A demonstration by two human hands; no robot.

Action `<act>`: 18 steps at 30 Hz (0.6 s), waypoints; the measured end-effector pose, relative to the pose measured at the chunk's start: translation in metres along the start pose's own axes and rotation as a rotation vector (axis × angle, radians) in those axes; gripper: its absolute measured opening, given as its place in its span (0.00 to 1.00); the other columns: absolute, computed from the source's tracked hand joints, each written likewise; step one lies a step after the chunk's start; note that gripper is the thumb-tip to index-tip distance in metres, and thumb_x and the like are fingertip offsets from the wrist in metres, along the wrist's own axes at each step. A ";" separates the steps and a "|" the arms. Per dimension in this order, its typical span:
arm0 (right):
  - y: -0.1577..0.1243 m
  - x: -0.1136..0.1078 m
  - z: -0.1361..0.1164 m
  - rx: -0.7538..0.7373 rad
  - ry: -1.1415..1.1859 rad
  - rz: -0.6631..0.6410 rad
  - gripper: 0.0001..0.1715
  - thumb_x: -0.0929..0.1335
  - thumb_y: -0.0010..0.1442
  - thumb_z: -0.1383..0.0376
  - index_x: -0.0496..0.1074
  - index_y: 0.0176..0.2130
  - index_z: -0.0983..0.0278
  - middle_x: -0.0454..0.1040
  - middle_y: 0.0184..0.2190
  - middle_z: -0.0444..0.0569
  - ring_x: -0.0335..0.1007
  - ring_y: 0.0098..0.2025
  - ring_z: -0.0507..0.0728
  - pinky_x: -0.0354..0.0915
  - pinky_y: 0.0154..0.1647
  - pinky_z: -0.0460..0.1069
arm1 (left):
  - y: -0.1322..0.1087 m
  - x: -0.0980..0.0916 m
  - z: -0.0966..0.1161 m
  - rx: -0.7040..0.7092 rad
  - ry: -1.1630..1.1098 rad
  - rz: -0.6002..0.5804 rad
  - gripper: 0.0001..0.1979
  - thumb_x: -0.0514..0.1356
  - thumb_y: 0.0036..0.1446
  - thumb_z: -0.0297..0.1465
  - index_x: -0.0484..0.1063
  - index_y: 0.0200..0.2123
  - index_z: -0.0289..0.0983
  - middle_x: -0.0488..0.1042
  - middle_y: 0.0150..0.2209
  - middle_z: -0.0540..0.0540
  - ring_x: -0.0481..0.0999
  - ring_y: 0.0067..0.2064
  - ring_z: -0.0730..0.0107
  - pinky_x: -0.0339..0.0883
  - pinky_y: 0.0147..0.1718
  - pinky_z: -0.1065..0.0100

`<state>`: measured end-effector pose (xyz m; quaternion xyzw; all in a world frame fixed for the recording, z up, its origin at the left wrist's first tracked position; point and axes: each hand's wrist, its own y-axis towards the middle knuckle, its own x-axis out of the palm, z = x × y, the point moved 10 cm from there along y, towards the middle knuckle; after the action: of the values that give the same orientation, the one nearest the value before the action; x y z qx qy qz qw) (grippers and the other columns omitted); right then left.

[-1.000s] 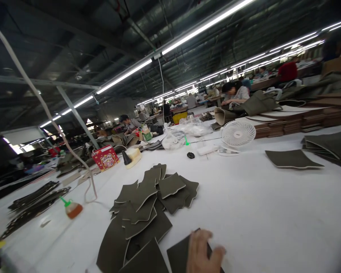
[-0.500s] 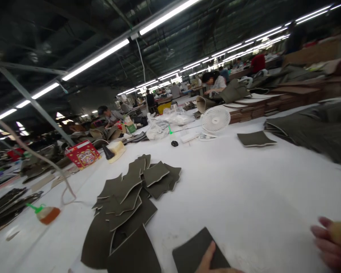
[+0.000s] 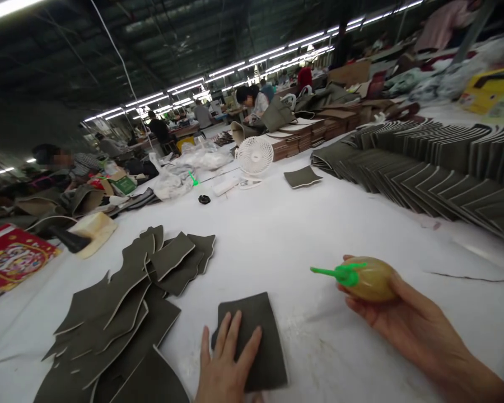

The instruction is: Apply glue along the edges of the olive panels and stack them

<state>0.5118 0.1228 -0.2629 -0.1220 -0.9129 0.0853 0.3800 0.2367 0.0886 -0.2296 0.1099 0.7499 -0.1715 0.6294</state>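
R hand (image 3: pixel 403 322) is swinging in, gripping bottle (image 3: pixel 373 280), nozzle aiming left of grip; L hand (image 3: pixel 224 366), open flat, is pinning dark piece (image 3: pixel 258 327): keep pressure even.

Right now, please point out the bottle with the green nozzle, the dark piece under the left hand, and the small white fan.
bottle (image 3: pixel 372 280): head view, on its amber body.
dark piece (image 3: pixel 273 358): head view, bare right part.
white fan (image 3: pixel 255 157): head view, grille middle.

Right hand (image 3: pixel 386 313) now fully in view with glue bottle (image 3: pixel 367 278); left hand (image 3: pixel 224 364) flattened on dark piece (image 3: pixel 260 336)
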 end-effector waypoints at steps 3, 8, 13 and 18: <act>-0.003 0.002 0.004 0.013 -0.014 -0.026 0.28 0.80 0.45 0.57 0.77 0.46 0.57 0.76 0.51 0.48 0.76 0.45 0.62 0.79 0.39 0.50 | 0.019 -0.010 -0.016 0.023 -0.180 -0.092 0.43 0.54 0.37 0.16 0.68 0.60 0.45 0.56 0.67 0.39 0.55 0.68 0.49 0.45 0.64 0.36; -0.006 0.008 0.000 -0.077 -0.139 -0.104 0.25 0.77 0.51 0.55 0.76 0.49 0.55 0.78 0.46 0.49 0.76 0.44 0.62 0.78 0.38 0.51 | 0.033 -0.009 -0.017 -0.117 -0.384 -0.117 0.24 0.52 0.59 0.28 0.68 0.59 0.37 0.65 0.62 0.38 0.64 0.63 0.57 0.63 0.59 0.59; -0.008 0.010 0.004 -0.110 -0.288 -0.126 0.30 0.76 0.51 0.53 0.71 0.52 0.55 0.79 0.42 0.52 0.76 0.44 0.64 0.77 0.39 0.54 | 0.040 -0.008 -0.004 -0.203 -0.310 -0.145 0.26 0.53 0.58 0.27 0.64 0.61 0.30 0.64 0.58 0.33 0.65 0.59 0.51 0.67 0.54 0.57; -0.009 0.012 0.006 -0.140 -0.425 -0.094 0.34 0.77 0.48 0.52 0.68 0.52 0.55 0.79 0.40 0.49 0.74 0.43 0.62 0.72 0.43 0.53 | 0.050 -0.015 0.007 -0.206 -0.225 -0.133 0.24 0.53 0.52 0.23 0.69 0.54 0.25 0.69 0.50 0.32 0.70 0.52 0.48 0.71 0.48 0.54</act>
<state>0.4981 0.1171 -0.2568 -0.0845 -0.9808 0.0276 0.1735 0.2651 0.1324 -0.2218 -0.0248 0.6938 -0.1462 0.7048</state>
